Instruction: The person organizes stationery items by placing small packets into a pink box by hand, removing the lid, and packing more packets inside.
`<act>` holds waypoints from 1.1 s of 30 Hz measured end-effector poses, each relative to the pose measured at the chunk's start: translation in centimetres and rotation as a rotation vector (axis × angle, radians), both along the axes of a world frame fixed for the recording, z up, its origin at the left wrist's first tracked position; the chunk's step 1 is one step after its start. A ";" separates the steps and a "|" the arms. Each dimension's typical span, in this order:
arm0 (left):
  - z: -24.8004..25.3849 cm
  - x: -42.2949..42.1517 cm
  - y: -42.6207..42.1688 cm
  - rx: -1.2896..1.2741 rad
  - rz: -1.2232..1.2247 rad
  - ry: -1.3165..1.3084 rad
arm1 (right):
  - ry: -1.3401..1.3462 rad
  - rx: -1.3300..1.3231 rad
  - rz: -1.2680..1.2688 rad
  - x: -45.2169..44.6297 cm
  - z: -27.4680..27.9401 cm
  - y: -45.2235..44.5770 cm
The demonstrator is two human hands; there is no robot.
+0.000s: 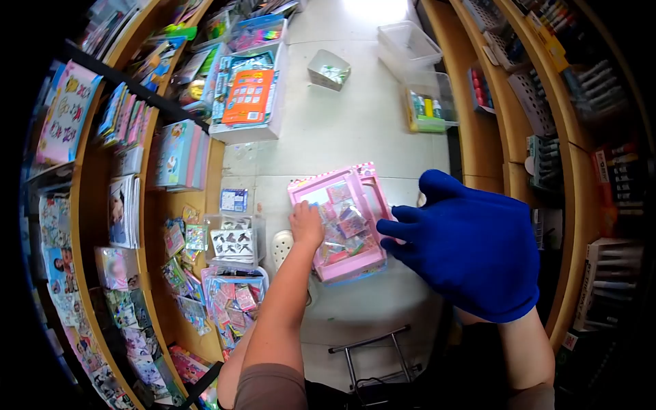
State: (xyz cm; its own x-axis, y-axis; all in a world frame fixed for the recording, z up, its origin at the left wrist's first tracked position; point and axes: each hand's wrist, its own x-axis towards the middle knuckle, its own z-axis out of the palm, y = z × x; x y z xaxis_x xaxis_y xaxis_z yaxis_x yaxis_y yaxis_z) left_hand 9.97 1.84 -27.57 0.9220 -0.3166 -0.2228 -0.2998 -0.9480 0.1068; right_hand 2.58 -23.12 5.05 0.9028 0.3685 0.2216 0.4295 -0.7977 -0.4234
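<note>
A pink box-like tray [336,270] with a patterned border lies in front of me, holding clear plastic packets [342,215] of small, brightly coloured items. My left hand [306,224] grips its left rim, with the fingertips curled over the inside edge. On my right hand [471,246] is a loose blue fabric glove. Its fingers are spread and point left, the tips at the tray's right edge; whether they press on it I cannot tell. A cream clog [281,247] shows beside my left forearm.
Wooden shelves of stationery and toys line both sides. A white bin [273,126] of packaged books, a small grey container [329,70] and clear plastic bins [432,102] stand on the floor ahead. A tub of packets [236,301] is at left, a metal-legged stool [372,352] below.
</note>
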 end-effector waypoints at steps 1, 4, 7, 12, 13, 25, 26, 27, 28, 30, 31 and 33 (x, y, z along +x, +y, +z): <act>-0.7 0.0 -0.2 0.009 0.044 -0.007 | -0.003 0.004 -0.012 -0.1 -0.3 -0.3; -1.1 -0.1 -0.5 0.072 0.015 0.020 | -0.016 0.016 -0.030 -0.3 -0.1 -1.5; 1.0 -0.2 -1.1 0.051 -0.013 -0.010 | -0.036 0.030 -0.043 -0.3 -0.2 -2.3; 2.6 -0.1 -1.4 -0.339 0.252 0.072 | -0.107 0.035 -0.055 0.0 -0.1 -3.0; 2.6 0.4 -0.8 -0.606 0.410 0.196 | -0.124 0.033 -0.058 -0.2 -0.1 -3.1; 18.8 -0.2 0.8 -1.846 0.601 1.150 | -0.277 -0.210 -0.277 -0.5 -1.4 -3.7; 20.0 -0.7 0.4 -1.859 0.566 1.226 | -0.231 -0.258 -0.330 -0.4 -2.5 -3.4; 21.2 -1.3 -0.4 -1.842 0.544 1.241 | -0.201 -0.290 -0.371 -0.4 -3.5 -3.1; 22.4 -2.2 -1.5 -1.823 0.525 1.257 | -0.167 -0.301 -0.433 -0.6 -4.5 -2.4; 24.8 -4.5 -4.2 -1.779 0.471 1.292 | -0.102 -0.287 -0.552 -1.8 -5.9 -0.3; 25.7 -6.2 -6.1 -1.791 0.483 1.302 | -0.081 -0.266 -0.605 -3.1 -6.3 1.1; 27.0 -9.7 -9.8 -1.813 0.508 1.323 | -0.077 -0.185 -0.654 -5.5 -7.4 3.6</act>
